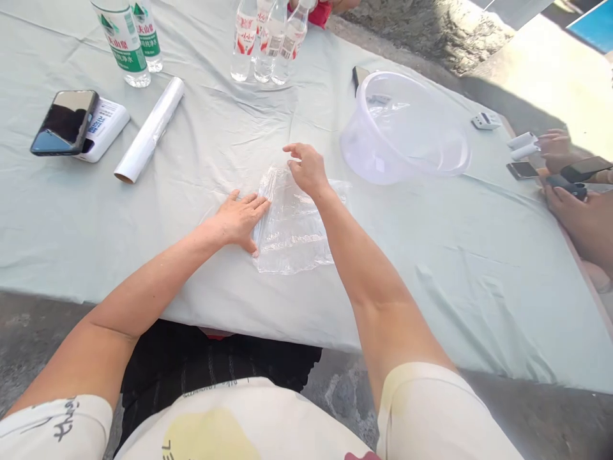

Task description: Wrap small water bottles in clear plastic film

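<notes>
The person is sitting at the near edge of the table (479, 268), and both bare hands are working on the clear plastic sheet (297, 239), which is lying crinkled on the pale cloth, near the middle of the table and just in front of them.

The left hand (237, 220) is lying palm down, fingers spread and straight, gripping nothing. Its fingertips are pressing on the sheet's left edge, and it looks as if the flat hand is pinning the thin film so it is not sliding or lifting.

The right hand (309, 169) is reaching to the sheet's far edge, wrist raised, fingers bent and hanging down onto the film. Whether the thumb and fingers are pinching the plastic or only touching it, the view is not showing. The right forearm is crossing over the sheet's right part, the left forearm is coming in low from the near left.

Far right of the sheet, the clear plastic basin (407, 137) is sitting apart, tilted. To the far left, the roll of film (149, 130) is lying on its side, probably close by for reach, with the phone (64, 121) beyond it and water bottles (268, 41) at the far edge. At the right edge, another person's hands (575, 211) are resting, well apart.
</notes>
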Demonstrator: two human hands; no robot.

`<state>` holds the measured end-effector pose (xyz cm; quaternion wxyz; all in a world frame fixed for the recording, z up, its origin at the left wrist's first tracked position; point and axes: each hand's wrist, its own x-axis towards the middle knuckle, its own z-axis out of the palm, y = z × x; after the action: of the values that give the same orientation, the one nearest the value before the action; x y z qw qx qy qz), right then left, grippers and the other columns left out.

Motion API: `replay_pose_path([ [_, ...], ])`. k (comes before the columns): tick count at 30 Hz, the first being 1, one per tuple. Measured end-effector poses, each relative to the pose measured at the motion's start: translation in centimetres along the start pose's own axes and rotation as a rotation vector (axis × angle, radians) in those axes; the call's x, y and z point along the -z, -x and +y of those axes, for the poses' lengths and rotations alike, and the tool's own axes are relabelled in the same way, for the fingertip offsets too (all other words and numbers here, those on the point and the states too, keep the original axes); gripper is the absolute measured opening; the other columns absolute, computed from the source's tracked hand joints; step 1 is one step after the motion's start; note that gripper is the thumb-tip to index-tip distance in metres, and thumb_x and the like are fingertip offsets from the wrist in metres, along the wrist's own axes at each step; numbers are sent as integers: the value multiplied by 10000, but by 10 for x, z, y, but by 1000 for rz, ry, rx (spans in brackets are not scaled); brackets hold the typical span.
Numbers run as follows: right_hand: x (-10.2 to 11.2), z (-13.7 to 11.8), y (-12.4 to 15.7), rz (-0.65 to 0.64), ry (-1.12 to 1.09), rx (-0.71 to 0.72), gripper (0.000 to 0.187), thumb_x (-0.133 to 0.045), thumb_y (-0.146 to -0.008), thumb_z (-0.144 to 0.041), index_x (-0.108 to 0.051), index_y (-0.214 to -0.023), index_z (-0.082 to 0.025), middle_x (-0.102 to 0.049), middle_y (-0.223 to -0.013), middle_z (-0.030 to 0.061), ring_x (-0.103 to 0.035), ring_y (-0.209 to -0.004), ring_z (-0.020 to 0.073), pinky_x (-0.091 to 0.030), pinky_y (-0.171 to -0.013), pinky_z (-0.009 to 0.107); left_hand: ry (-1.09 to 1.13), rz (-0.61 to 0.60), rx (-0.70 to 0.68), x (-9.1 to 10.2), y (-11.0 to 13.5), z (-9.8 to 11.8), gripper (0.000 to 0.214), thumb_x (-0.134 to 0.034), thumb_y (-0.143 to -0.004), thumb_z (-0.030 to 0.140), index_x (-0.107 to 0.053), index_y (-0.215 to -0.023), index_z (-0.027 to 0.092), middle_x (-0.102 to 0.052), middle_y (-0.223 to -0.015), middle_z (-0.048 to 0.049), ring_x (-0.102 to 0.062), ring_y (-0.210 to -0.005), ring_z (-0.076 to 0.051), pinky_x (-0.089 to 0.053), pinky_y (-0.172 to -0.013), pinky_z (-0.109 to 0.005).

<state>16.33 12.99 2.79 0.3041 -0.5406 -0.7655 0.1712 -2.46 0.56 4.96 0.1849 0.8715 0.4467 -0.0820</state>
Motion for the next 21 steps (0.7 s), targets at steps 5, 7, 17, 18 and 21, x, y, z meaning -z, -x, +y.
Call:
replay_pose_path([
  [5, 29, 15, 79, -116, 41, 200, 266, -529, -898, -312, -693, -1089, -227, -677, -1193, 108, -646, -1079, 227, -553, -898, 391, 7, 8, 63, -4, 1, -5, 1192, -822, -648, 596, -238, -1610, 201, -185, -1700, -152, -95, -1570, -394, -79, -1240, -615],
  [7, 47, 37, 112, -200, 108, 194, 265, -590, -869, -363, -704, -1073, -239, -656, -1257, 113, -602, -1201, 253, -507, -1014, 440, 24, 8, 61, -8, 0, -8, 1216, -815, -645, 618, -219, -1617, 193, -139, -1709, -154, -62, -1572, -399, -39, -1243, -610],
  [17, 136, 92, 188, 280, 395, -482, 293, -508, -835, -263, -666, -1063, -169, -686, -1073, 146, -647, -1023, 295, -503, -950, 551, 22, -22, 23, -10, 3, -18, 1243, -766, -647, 669, -144, -1632, 236, -36, -1725, -124, -4, -1581, -379, 32, -1238, -605],
  [18, 124, 72, 190, 262, 334, -394, 308, -505, -863, -273, -662, -1111, -178, -683, -1120, 143, -658, -1017, 278, -525, -920, 505, 16, -26, 24, -9, 3, -19, 1249, -756, -651, 678, -132, -1634, 228, -33, -1725, -127, 4, -1583, -372, 36, -1238, -603],
  [21, 71, 2, 194, 8, 145, 28, 293, -512, -951, -352, -675, -1164, -233, -664, -1250, 134, -633, -1154, 275, -499, -993, 469, -5, -40, 39, -8, 3, -18, 1282, -733, -648, 714, -98, -1637, 201, -19, -1723, -137, 22, -1586, -356, 39, -1239, -597],
])
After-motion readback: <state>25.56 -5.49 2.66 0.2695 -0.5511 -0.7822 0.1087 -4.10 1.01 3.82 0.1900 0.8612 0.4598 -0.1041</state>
